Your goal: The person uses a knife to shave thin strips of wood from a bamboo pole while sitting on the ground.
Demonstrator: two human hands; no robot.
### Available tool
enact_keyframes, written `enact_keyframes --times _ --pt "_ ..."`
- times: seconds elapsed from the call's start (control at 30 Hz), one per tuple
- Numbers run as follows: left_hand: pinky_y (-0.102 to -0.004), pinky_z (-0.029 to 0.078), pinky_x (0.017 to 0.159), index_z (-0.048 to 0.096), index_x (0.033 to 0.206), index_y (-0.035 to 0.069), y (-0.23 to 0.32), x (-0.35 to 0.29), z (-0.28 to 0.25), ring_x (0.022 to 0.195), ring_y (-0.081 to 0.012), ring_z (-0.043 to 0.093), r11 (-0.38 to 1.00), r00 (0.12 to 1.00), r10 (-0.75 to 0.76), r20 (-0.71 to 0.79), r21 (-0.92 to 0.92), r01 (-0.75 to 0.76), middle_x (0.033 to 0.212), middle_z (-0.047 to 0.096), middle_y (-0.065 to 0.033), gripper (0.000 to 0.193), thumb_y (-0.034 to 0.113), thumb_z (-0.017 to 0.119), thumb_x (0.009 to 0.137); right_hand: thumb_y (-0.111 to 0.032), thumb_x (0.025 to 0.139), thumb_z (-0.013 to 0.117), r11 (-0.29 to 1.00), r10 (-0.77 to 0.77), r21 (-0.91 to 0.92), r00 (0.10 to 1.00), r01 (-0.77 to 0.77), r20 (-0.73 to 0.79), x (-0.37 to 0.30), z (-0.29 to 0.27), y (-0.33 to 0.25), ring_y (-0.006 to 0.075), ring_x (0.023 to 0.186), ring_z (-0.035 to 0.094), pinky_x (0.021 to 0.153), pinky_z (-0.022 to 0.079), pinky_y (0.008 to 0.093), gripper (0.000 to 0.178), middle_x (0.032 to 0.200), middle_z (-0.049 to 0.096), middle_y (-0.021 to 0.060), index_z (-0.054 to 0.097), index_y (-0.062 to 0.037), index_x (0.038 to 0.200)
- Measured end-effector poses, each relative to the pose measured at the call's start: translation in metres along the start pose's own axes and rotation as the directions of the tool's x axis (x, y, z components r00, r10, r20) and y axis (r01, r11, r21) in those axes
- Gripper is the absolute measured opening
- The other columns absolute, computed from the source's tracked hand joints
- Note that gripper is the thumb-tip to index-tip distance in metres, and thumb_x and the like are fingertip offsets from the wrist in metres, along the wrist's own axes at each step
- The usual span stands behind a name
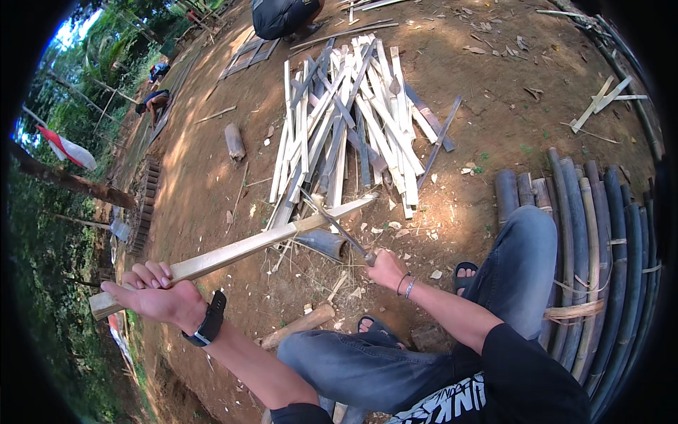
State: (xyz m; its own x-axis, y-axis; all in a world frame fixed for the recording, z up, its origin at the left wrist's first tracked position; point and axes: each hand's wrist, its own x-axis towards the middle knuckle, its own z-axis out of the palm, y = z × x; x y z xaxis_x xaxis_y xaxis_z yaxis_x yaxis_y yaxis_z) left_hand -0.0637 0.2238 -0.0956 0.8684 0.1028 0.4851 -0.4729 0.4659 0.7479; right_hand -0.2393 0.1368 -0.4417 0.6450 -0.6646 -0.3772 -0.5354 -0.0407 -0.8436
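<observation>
My left hand (159, 295) is wrapped round the near end of a long pale split-bamboo slat (244, 249), which slants up to the right. My right hand (387, 270) is closed on the handle of a machete (347, 233). Its dark, narrow blade crosses the slat near the far end; whether the edge touches the wood I cannot tell. Below the crossing lies a short dark bamboo piece (321, 242) on the ground. Just beyond the blade spreads a heap of bamboo slats (346, 120), pale and dark sides mixed.
A bundle of bamboo poles (575, 247), tied with strips, lies beside my right knee. A log (300, 326) rests near my left leg. Wood chips and a bamboo stub (234, 141) dot the brown soil. A crouching person (282, 18) is beyond the heap, another (153, 106) farther left.
</observation>
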Motion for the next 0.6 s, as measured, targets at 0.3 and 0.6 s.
enact_keyframes --times 0.3,0.6 --pt "-0.0226 0.02 0.04 0.027 0.063 0.016 0.0 -0.007 -0.005 0.042 -0.0078 0.02 0.998 0.997 -0.036 0.075 -0.048 0.04 0.05 0.022 0.0031 0.05 0.05 0.038 0.098 -0.023 0.077 0.063 0.999 0.039 -0.013 0.998 -0.04 -0.052 0.012 -0.002 0.002 0.0366 0.069 0.066 0.063 0.052 0.045 0.026 0.071 0.064 0.0232 0.063 -0.0017 0.09" --pt "-0.0225 0.018 0.039 0.027 0.061 0.015 0.0 -0.015 -0.017 0.042 -0.008 0.02 0.996 0.995 -0.009 0.098 -0.083 0.017 0.051 0.023 0.0025 0.052 0.05 0.036 0.099 -0.019 0.075 0.061 0.977 -0.022 0.211 1.0 0.019 0.009 -0.018 0.02 0.001 0.0326 0.061 0.065 0.06 0.05 0.0412 0.023 0.061 0.061 0.0211 0.06 0.0034 0.071"
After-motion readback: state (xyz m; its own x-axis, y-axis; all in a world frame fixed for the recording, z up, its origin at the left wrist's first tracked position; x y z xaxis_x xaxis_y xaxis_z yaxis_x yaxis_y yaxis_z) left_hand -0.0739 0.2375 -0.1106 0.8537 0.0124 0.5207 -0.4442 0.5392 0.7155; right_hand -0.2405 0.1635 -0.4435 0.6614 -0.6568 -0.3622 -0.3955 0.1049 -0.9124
